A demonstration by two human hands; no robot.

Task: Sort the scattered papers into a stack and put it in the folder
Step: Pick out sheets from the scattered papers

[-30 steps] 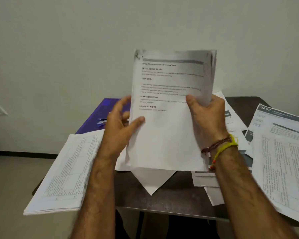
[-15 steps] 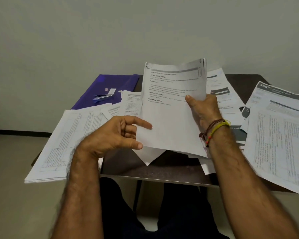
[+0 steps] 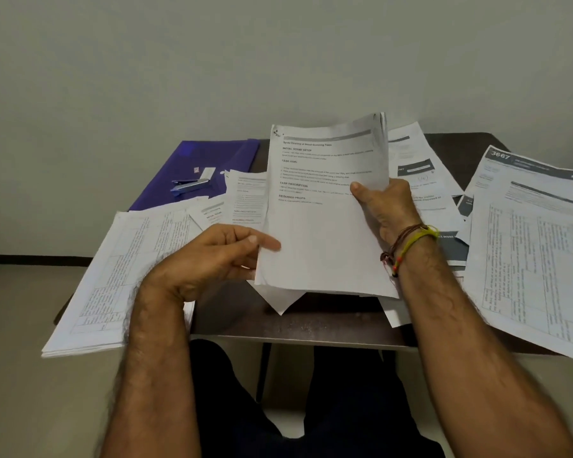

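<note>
Hands, two: right hand (image 3: 389, 206) grips one sheaf (image 3: 325, 206), left hand (image 3: 212, 259) touches it.

Right hand (image 3: 389, 206) grips a sheaf of papers (image 3: 325, 226) at frame centre, tilted above the bench (image 3: 311, 325). Left hand (image 3: 212, 259) touches the sheaf's left edge. Purple folder (image 3: 196, 170), upper left, carries a stapler (image 3: 191, 186). Loose sheets (image 3: 119, 276) lie at both sides.
</note>
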